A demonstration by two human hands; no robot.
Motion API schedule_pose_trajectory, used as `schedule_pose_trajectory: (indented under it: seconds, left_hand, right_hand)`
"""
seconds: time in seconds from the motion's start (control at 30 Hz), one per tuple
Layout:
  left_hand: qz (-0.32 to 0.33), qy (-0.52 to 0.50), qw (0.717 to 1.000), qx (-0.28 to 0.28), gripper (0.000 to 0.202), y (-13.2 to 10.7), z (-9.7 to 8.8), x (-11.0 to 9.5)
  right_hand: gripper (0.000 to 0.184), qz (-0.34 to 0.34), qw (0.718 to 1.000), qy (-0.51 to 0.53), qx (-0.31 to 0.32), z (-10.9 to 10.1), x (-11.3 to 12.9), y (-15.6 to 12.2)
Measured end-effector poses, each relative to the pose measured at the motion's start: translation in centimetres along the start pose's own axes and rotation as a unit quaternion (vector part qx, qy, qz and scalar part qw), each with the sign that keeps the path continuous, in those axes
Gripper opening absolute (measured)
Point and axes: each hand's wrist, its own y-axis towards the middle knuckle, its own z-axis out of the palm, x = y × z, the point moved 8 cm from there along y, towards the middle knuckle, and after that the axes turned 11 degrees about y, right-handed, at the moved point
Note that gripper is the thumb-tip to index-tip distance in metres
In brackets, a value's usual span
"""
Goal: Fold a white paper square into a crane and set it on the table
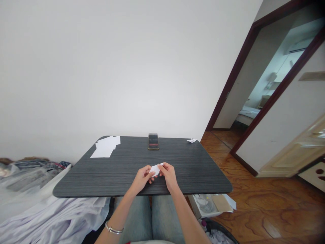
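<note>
Left hand and right hand pinching a small folded paper

Each hand has its fingertips closed on one end of the white paper, holding it just above the dark bench, on the near side of the phone. A stack of white sheets lies left of the phone, and a tiny folded scrap sits well off to its right.

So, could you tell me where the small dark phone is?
In the head view, the small dark phone stands midway along the grey table's far edge, white sheets to its left, a folded white paper to its right.
</note>
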Motion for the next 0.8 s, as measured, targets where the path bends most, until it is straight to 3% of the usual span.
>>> schedule_pose_trajectory:
  seconds: [0.4,0.8]
  left_hand:
    - [-0.003,-0.022,1.000,0.004,0.027,0.2,0.1,0.5]
    - [0.013,-0.028,0.999,0.020,0.029,0.0,0.4,0.1]
  right_hand:
    - [0.018,-0.030,0.999,-0.001,0.014,1.4,0.0,-0.4]
    - [0.019,-0.024,0.999,0.018,0.013,1.3,-0.1,-0.5]
